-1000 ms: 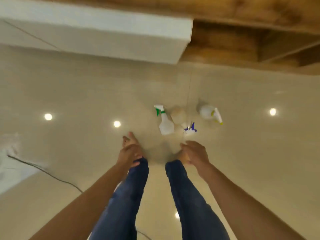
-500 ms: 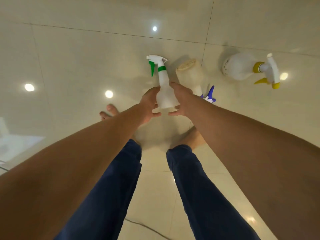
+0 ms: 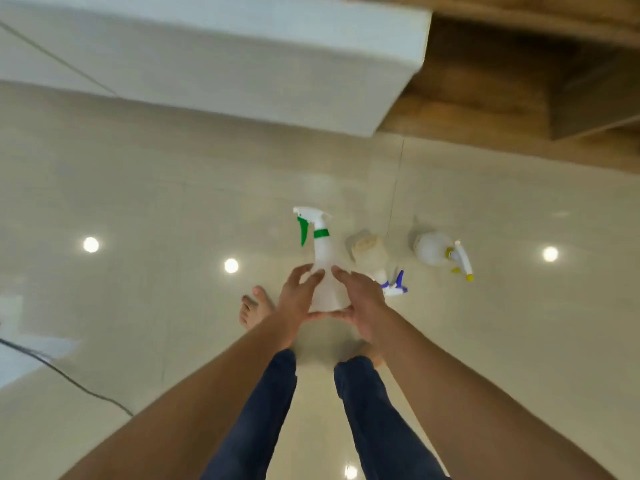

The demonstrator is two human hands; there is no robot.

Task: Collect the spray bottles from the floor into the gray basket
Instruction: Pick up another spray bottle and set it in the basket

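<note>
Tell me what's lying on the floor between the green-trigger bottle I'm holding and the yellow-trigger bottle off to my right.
The head view shows one thing there: the blue-trigger spray bottle, on its side between the green-trigger bottle and the yellow-trigger bottle.

White spray bottle (image 3: 325, 271) trimmed with green trigger and collar, second bottle (image 3: 431, 251) tipped in yellow, a third (image 3: 372, 255) in blue, glossy beige floor (image 3: 156, 188), navy trousers (image 3: 263, 420)

Held bottle (image 3: 323, 268): between left hand (image 3: 297, 299) and right hand (image 3: 363, 303), above floor (image 3: 173, 202). Second bottle (image 3: 375, 261) just right (lying on floor); third bottle (image 3: 440, 254) farther right, apart
</note>
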